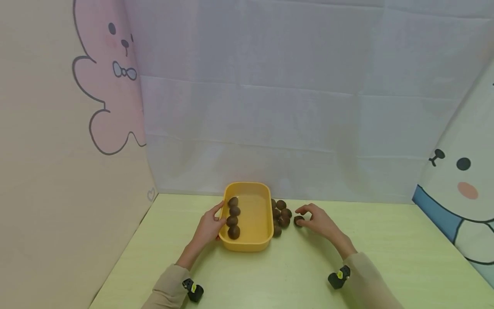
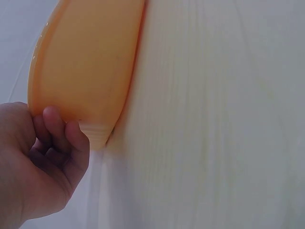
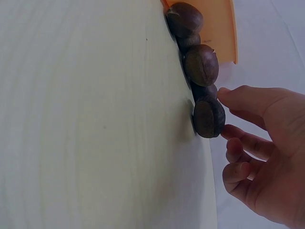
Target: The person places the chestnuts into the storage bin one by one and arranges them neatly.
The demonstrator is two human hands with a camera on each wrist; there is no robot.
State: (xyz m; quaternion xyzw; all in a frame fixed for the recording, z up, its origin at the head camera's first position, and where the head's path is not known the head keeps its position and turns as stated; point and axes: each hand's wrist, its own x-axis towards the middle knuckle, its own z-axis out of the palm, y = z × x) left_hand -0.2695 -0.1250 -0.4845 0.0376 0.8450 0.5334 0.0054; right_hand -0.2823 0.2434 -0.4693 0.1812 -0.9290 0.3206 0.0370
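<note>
My left hand (image 1: 208, 226) grips the left rim of a yellow rectangular tub (image 1: 247, 247), fingers curled at its edge in the left wrist view. Inside the tub, several brown chestnuts (image 1: 233, 232) lie in a row along the left side. My right hand (image 1: 317, 219) has its thumb and fingertips at a single chestnut (image 3: 209, 117) on the table, right of a loose cluster. Thumb and index finger pinch its near side in the right wrist view; the other fingers curl loosely. The cluster of chestnuts (image 1: 284, 221) lies against the tub's right side, partly hidden by its wall.
The pale yellow-green table (image 1: 278, 279) runs back to a white cloth (image 1: 254, 107). Side panels with a pink cartoon bear (image 1: 115, 90) and a white cartoon face (image 1: 455, 180) border it left and right. Small black cameras sit on both wrists.
</note>
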